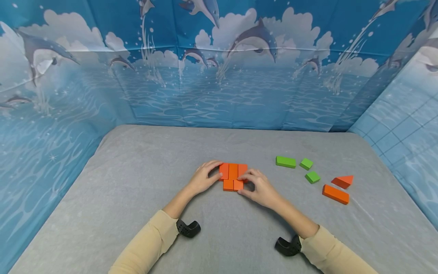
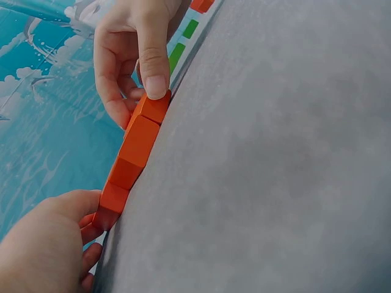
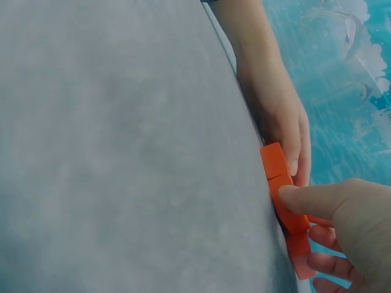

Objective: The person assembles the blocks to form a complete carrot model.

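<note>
Three orange blocks (image 1: 233, 171) lie side by side on the grey cloth in the head view. Two smaller orange blocks (image 1: 228, 185) adjoin their near side. My left hand (image 1: 202, 178) rests thumb and fingertips against the left block (image 1: 224, 170), its fingers fairly straight. From the right, my right hand (image 1: 261, 187) pinches the small near-right block (image 1: 238, 185) between thumb and fingers, with fingertips reaching over the group. In the right wrist view, the right thumb presses the near face of an orange block (image 3: 279, 196). The right hand partly hides the group's right side.
To the right lie a long green block (image 1: 285, 161), two small green blocks (image 1: 306, 164), an orange-red triangular block (image 1: 343, 181) and a long orange block (image 1: 335, 194). A dolphin-print curtain (image 1: 219, 95) hangs behind the cloth-covered table (image 1: 137, 160).
</note>
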Tool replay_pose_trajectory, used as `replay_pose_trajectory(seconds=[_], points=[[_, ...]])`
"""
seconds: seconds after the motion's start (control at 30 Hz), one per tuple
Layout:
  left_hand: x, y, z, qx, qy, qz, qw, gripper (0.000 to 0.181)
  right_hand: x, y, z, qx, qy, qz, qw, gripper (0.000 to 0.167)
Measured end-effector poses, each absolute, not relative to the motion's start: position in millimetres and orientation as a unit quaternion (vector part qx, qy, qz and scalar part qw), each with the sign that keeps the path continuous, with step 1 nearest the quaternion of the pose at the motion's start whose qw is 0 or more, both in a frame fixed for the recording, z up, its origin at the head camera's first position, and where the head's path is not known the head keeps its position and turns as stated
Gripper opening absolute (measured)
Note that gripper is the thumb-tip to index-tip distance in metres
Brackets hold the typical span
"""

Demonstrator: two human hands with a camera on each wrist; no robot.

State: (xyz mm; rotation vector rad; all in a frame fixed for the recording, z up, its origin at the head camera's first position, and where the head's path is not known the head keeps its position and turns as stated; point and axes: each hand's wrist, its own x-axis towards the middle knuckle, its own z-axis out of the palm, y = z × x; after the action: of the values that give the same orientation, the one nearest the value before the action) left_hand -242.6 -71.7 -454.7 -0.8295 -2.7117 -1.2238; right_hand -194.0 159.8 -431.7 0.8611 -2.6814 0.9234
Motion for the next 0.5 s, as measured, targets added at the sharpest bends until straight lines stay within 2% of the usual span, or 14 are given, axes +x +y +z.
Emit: replay_pose_trajectory(seconds=[0.5], points=[[-243.2, -71.6, -455.4, -0.269, -0.877, -0.397, 0.028, 0.043, -193.5, 158.5, -431.5, 0.285, -0.904, 0.305, 0.089, 0.031]])
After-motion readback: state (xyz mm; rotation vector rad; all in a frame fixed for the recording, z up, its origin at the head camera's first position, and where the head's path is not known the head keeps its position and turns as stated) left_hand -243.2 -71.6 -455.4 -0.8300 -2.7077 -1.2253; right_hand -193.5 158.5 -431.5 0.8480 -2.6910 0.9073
